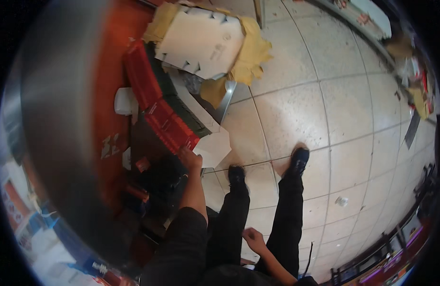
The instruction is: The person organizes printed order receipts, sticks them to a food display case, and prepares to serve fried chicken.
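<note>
My left hand [190, 158] touches the near end of a row of red cartons [171, 126], beside a white cardboard flap [214, 148]. Its fingertips are partly hidden, so I cannot tell how firmly it grips. Dark green sides [184, 111] show along the row, which lies in an open white box. My right hand [254, 240] hangs near my right leg, fingers curled and nothing visible in it. Beyond the red cartons, a large white carton [202, 41] with dark arrow marks sits on crumpled yellow-brown paper [254, 50].
A blurred grey metal edge [59, 107] runs close along my left, over an orange-red surface [116, 68]. A white container [125, 101] stands beside the cartons. Litter [341, 201] lies on the tiled floor [284, 96]. Shelving edges [366, 35] line the far right.
</note>
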A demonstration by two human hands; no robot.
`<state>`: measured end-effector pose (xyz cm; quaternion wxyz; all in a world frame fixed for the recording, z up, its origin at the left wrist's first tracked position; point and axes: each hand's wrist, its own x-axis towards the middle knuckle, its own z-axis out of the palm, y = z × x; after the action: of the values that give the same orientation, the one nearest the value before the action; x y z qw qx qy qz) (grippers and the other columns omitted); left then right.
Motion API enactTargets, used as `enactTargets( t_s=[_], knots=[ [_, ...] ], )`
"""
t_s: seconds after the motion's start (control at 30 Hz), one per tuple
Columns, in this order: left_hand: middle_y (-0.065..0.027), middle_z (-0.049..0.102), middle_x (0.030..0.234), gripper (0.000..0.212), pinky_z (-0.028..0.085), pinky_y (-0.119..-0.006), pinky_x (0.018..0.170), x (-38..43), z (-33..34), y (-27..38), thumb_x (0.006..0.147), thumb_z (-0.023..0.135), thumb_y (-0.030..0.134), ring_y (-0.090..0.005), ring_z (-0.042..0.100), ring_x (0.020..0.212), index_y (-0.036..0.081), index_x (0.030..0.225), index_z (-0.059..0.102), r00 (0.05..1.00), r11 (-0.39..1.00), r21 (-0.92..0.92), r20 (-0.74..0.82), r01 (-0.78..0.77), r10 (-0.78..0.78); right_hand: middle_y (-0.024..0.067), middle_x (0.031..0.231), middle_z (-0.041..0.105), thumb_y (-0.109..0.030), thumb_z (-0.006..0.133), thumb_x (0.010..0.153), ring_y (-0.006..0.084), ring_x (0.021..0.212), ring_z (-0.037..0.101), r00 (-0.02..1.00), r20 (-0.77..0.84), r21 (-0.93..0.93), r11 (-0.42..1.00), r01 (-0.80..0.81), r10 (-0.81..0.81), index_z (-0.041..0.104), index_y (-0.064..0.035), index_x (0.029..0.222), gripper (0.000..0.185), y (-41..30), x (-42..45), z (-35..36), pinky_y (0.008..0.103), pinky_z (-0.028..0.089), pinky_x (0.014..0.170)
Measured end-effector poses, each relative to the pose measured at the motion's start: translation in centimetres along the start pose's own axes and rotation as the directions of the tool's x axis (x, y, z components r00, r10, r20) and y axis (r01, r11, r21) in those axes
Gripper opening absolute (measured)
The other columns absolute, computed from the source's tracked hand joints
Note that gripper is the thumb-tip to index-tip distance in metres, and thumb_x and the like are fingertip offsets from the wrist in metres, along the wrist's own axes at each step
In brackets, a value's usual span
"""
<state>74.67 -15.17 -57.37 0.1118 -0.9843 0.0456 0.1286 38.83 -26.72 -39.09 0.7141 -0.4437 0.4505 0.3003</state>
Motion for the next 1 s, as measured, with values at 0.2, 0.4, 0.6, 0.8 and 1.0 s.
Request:
enactTargets(
  t_s=[0.2,0.4,0.6,0.8,1.0],
  knots=[
    [-0.0227,0.049,0.109,0.038,0.036,-0.05,0.091,-3.0,0.3,1.3,0.073,0.061,0.015,-0.0391,0.048,0.101,-0.001,0.104,0.049,0.982,0.999,-0.021,0.187,-0.034,0.037,0.0101,0.071,0.064,-0.021,0.062,0.082,0.0222,0.069,0.064,0.979,-0.156,-0.156,0.975,-0.156,0.132,0.062,-0.0017,0.091,0.021,7.3,-3.5,-0.4,0.0337,0.049,0.067],
    [-0.0244,0.051,0.117,0.057,0.036,-0.039,0.098,-21.6,-14.9,4.7,0.07,0.057,0.006,-0.0371,0.049,0.111,-0.007,0.122,0.039,0.935,0.462,-0.831,0.355,0.309,0.013,0.026,0.118,0.048,-0.032,0.075,0.071,0.0308,0.111,0.05,0.909,-0.415,-0.099,0.995,0.009,-0.05,0.036,0.0003,0.129,0.077,-0.1,-8.2,-7.3,0.0363,0.041,0.092],
    [-0.0196,0.049,0.121,0.059,0.033,-0.037,0.099,-28.1,-39.0,12.6,0.077,0.061,0.012,-0.0291,0.046,0.114,-0.006,0.127,0.036,0.979,-0.099,-0.978,0.172,0.183,0.112,0.0149,0.102,0.059,-0.015,0.064,0.081,0.0221,0.098,0.058,0.68,-0.214,-0.206,0.713,0.67,-0.701,0.05,0.0015,0.114,0.039,-25.2,-16.6,-17.1,0.0338,0.045,0.083],
    [-0.0237,0.023,0.136,0.09,0.02,-0.043,0.105,-20.3,-59.8,9.9,0.069,0.073,0.028,-0.0348,0.023,0.128,-0.004,0.132,0.018,0.338,0.533,-0.439,-0.898,-0.724,-0.281,0.0103,0.077,0.066,-0.001,0.055,0.077,0.0166,0.073,0.062,0.29,0.244,-0.31,0.209,0.927,-0.926,0.063,0.0017,0.081,0.009,-53.3,-24.9,-15.3,0.0303,0.05,0.066],
    [-0.0297,0.047,0.124,0.052,0.03,-0.046,0.103,-4.1,-56.1,5.1,0.085,0.049,0.035,-0.042,0.04,0.12,-0.006,0.117,0.051,0.968,0.833,-0.493,-0.105,-0.251,0.23,0.0272,0.135,0.036,-0.026,0.069,0.075,0.0373,0.121,0.041,0.275,0.729,-0.59,-0.371,0.717,-0.627,0.031,0.0018,0.135,0.076,-65.3,-15.1,-0.6,0.0417,0.035,0.101]
  ],
)
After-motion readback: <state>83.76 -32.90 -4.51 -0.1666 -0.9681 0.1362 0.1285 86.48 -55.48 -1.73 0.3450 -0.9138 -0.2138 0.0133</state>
